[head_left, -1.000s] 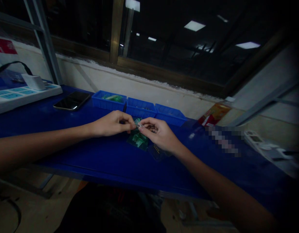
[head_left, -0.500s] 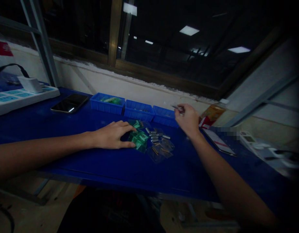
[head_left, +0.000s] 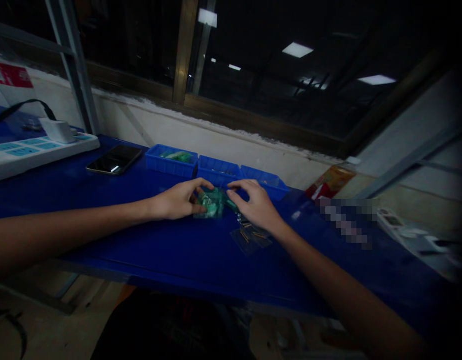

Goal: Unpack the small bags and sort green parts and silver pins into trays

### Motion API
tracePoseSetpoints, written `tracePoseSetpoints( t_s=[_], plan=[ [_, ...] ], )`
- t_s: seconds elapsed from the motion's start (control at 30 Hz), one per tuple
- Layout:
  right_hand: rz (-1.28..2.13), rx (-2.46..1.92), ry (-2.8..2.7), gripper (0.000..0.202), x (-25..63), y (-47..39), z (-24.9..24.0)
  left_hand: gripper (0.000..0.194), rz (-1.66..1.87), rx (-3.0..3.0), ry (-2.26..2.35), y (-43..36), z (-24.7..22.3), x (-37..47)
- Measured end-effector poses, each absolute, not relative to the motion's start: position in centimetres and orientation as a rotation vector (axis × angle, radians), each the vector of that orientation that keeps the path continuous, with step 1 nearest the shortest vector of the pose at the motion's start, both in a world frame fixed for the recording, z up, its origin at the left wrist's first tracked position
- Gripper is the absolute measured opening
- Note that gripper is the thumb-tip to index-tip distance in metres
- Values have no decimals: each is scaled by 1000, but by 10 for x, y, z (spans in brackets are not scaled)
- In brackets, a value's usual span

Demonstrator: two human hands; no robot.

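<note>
Small green packets [head_left: 211, 204] lie on the blue table between my hands. My left hand [head_left: 180, 200] has its thumb and fingers closed on the left edge of these packets. My right hand [head_left: 253, 201] is at their right side, its thumb and fingers curled near another green packet; whether it grips anything is too blurred to tell. Below the right hand are clear bags with thin brass-coloured pins [head_left: 249, 236]. Some silver pieces [head_left: 241, 218] show partly under that hand.
Three blue bins [head_left: 170, 162] line the wall behind the hands, the left one holding green items. A phone [head_left: 114, 160] and a white power strip [head_left: 39, 152] lie left. An orange packet [head_left: 334, 181] stands back right.
My right hand has come from the right bin down to the green packets, covering most of the silver pieces. My left hand has closed on the packets, which have shifted slightly left.
</note>
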State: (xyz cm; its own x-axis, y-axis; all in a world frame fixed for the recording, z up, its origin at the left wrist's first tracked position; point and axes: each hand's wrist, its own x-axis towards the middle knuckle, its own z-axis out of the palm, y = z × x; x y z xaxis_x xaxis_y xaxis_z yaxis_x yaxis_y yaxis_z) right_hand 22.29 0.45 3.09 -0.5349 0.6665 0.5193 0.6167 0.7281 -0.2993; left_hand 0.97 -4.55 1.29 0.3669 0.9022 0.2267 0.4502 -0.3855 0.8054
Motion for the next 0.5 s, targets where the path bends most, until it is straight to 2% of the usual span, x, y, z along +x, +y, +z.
tracePoseSetpoints(
  t_s=[0.1,0.3,0.5],
  plan=[
    [483,-879,-2328,22,209,-13,28,44,997,1805,1110,-41,14,9],
    [789,-968,-2113,25,208,-17,31,19,1097,1664,1105,-36,15,8],
    [1394,-948,-1787,29,202,-25,34,13,1185,2136,1168,-45,20,8]
  ],
)
